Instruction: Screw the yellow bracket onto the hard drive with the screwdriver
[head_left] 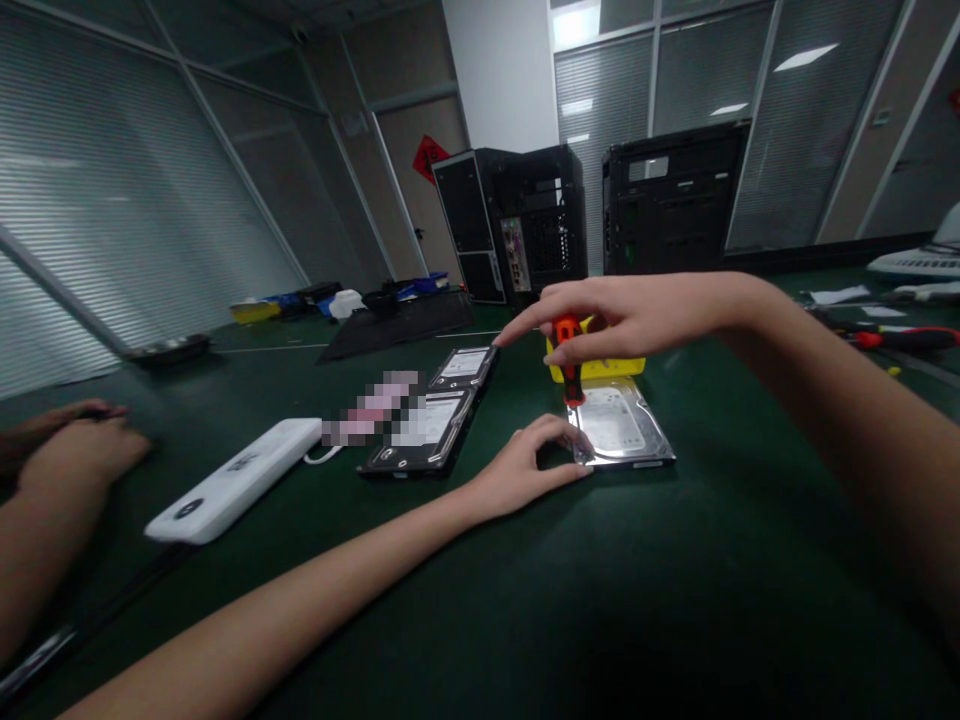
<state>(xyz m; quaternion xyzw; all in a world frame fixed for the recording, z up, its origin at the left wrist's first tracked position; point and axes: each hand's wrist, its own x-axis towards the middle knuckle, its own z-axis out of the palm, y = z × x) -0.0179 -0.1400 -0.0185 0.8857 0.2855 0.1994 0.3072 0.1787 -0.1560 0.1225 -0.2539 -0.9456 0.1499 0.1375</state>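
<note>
A silver hard drive (619,420) lies flat on the dark green table in front of me. My left hand (536,460) grips its near left corner between thumb and fingers. Above the drive's far left part, my right hand (607,320) pinches a red and black screwdriver (573,380), which stands nearly upright. The index finger of that hand points out to the left. The screwdriver's tip is at the drive's left edge; whether it sits in a screw I cannot tell. Right behind the drive stands a yellow tray (626,368), partly hidden by my right hand.
Left of my hands lie two more hard drives (427,435) (465,365) and a white power bank (240,475) with a cable. Another person's hands (94,440) rest at the far left. Black computer cases (536,225) stand behind. Pliers with red handles (900,338) lie right.
</note>
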